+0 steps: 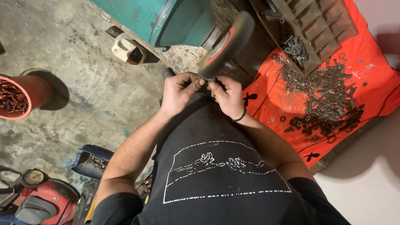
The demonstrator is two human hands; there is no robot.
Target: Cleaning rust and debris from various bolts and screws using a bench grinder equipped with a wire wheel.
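My left hand [180,90] and my right hand [227,96] meet fingertip to fingertip just under a round grinding wheel [227,43] with a red centre. Together they pinch a small dark metal piece [208,80] against the wheel's lower edge; the piece is mostly hidden by my fingers. The wheel is mounted on a green machine [166,18]. A black band circles my right wrist.
To the right, an orange cloth [375,79] carries a heap of dark bolts and washers [325,96] and a slotted metal crate [321,25]. An orange bucket of shavings [14,98] stands at the left. Tools lie at the lower left [41,196] on the concrete floor.
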